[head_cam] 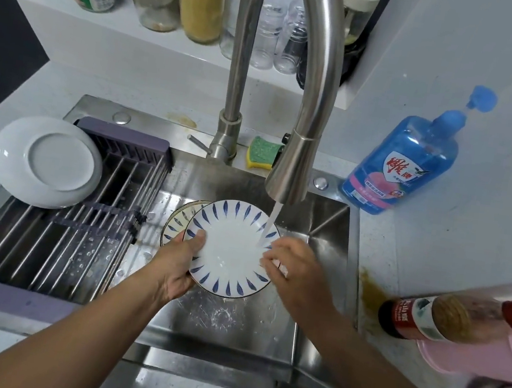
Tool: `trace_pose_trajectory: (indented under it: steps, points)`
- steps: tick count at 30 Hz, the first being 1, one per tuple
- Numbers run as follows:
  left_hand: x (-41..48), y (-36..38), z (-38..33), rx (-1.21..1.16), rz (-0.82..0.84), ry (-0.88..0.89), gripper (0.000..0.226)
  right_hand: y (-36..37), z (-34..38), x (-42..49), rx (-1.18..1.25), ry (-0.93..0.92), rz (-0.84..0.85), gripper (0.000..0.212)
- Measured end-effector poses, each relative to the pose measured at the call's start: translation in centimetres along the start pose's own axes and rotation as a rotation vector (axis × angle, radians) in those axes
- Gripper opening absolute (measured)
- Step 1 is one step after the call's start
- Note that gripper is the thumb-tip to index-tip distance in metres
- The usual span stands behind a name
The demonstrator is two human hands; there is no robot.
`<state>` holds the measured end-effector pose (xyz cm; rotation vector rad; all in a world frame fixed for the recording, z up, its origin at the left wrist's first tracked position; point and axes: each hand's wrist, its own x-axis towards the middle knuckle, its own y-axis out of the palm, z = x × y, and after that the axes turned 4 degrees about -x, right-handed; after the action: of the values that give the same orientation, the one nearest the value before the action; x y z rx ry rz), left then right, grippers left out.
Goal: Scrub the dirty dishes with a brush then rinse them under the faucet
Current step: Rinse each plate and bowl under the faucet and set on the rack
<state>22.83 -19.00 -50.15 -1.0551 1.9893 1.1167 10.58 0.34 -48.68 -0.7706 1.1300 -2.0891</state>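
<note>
Plate held face up in sink under faucet stream, landing at its 2 o'clock, for rinsing. Clamped at 9 o'clock by left hand, thumb inside rim, to steady. Right hand at 3 o'clock, fingers over rim; gripping or rubbing, cannot tell.

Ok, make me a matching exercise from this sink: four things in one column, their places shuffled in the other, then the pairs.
Things:
1. top blue-patterned plate
2. white plate
3. sponge
4. blue soap bottle

Places:
A. on the counter, right of the sink
B. under the running water
C. upside down on the drying rack
D. on the ledge beside the faucet base

Pairs: 1-B, 2-C, 3-D, 4-A
</note>
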Motion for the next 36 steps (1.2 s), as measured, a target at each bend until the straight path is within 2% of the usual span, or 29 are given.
trace_pose_trajectory:
  steps: [1,2,5,7,10,12,15,18,22,25,27,30,32,34,36]
  points:
    - [0.0,0.0,0.1,-0.008,-0.011,0.019,0.041,-0.2,0.2,0.3,-0.006,0.054,-0.037,0.009]
    - [0.1,-0.1,0.1,-0.014,-0.019,0.037,0.043,-0.7,0.6,0.7,0.018,0.151,-0.036,0.012]
    - [-0.2,0.3,-0.1,-0.005,-0.028,0.082,0.048,-1.3,1.8,1.6,0.225,0.472,0.178,0.010]
    - [-0.5,0.9,-0.4,0.045,-0.046,0.122,0.046,-0.8,2.2,1.8,0.371,0.566,0.241,0.012]
    - [-1.5,1.7,0.4,0.091,-0.112,0.210,0.026,0.6,2.9,1.3,0.471,0.696,0.138,0.022]
    - [-2.6,2.3,2.2,0.089,-0.082,0.283,0.017,2.1,4.1,0.5,0.588,0.803,0.038,0.022]
    - [-4.8,3.8,4.9,0.056,0.048,0.284,0.041,4.0,5.9,-0.4,0.757,0.956,-0.067,0.037]
    - [-5.2,3.4,4.8,0.102,0.075,0.275,0.046,4.6,5.9,-0.8,0.915,0.945,-0.034,0.035]
    - [-4.2,1.3,0.6,0.377,0.074,0.256,0.038,2.6,3.4,0.8,0.672,0.867,0.046,0.019]
    - [-4.1,1.0,-3.1,0.618,0.135,0.207,0.023,0.5,1.8,2.9,0.605,0.700,0.170,0.021]
    - [-4.0,1.1,-4.4,0.653,0.155,0.190,0.022,-0.2,1.7,3.2,0.614,0.670,0.223,0.023]
    - [-4.5,1.2,-2.4,0.481,0.167,0.238,0.024,0.7,2.8,2.1,0.685,0.828,0.134,0.026]
    - [-4.9,1.2,0.8,0.409,0.151,0.301,0.048,2.2,4.4,1.0,0.827,0.992,0.048,0.021]
    - [-5.0,0.9,2.9,0.428,0.139,0.369,0.061,3.1,5.6,0.0,0.913,1.069,0.014,0.016]
    - [-4.7,0.6,2.5,0.509,0.095,0.414,0.056,3.1,5.8,-0.4,0.890,1.042,0.045,0.014]
